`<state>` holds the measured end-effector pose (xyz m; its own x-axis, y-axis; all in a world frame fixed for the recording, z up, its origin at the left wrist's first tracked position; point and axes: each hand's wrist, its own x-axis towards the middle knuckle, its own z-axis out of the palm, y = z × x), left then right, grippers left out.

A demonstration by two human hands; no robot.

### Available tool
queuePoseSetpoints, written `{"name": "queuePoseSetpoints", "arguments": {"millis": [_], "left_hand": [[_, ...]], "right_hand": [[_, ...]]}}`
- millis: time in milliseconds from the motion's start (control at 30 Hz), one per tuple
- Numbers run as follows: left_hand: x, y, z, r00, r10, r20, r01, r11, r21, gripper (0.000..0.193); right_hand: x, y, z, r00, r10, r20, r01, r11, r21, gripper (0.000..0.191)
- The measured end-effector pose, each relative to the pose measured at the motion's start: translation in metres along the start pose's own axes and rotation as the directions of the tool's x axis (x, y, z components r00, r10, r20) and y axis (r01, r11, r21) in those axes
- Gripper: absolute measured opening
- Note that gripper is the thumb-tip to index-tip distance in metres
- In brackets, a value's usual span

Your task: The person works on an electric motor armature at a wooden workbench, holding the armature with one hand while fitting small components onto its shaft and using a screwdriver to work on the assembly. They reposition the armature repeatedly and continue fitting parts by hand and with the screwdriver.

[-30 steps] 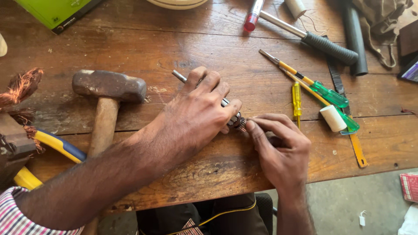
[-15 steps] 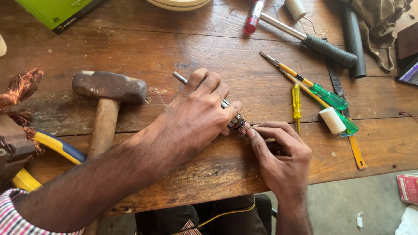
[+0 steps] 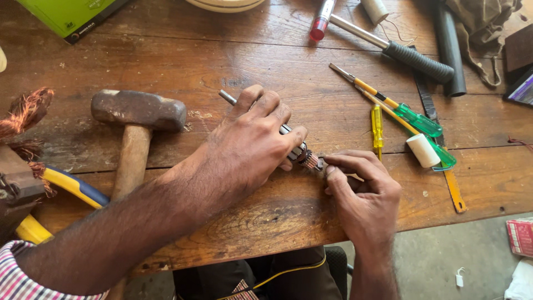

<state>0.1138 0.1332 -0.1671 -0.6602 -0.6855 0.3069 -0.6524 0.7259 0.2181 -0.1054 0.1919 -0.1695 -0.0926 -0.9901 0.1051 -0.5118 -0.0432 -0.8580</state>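
The left hand [image 3: 252, 141] wraps a small motor armature [image 3: 302, 154], hiding most of it; only its shaft tip and copper end show. The right hand [image 3: 361, 186] pinches that copper end near the desk [image 3: 266, 222] front edge. Hammer [image 3: 136, 119] lies just left, screwdrivers [image 3: 400, 111] right. Since before, the right fingers have barely shifted.

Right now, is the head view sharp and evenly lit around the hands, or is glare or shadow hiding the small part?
Head view: sharp, no motion blur; soft daylight, brighter toward the upper right of the wooden bench. No glare on the copper-ended armature. The left hand covers most of it, and the right hand shades its tip slightly.
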Motion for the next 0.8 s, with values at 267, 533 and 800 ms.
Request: {"name": "queuePoseSetpoints", "arguments": {"millis": [267,533,800], "left_hand": [[0.000,0.004,0.002,1.000,-0.008,0.013,0.007,0.999,0.038,0.056],[0.003,-0.001,0.002,1.000,-0.012,0.016,0.012,1.000,0.029,0.057],[0.003,0.000,0.002,1.000,-0.022,-0.004,0.022,1.000,0.006,0.056]], "right_hand": [[-0.003,-0.003,0.000,0.999,-0.036,0.031,0.038,0.999,-0.033,0.021],[0.001,-0.003,0.003,0.995,0.088,0.054,-0.093,0.992,0.081,0.053],[-0.003,0.005,0.001,0.996,0.022,0.083,-0.032,0.993,0.110,0.026]]}}
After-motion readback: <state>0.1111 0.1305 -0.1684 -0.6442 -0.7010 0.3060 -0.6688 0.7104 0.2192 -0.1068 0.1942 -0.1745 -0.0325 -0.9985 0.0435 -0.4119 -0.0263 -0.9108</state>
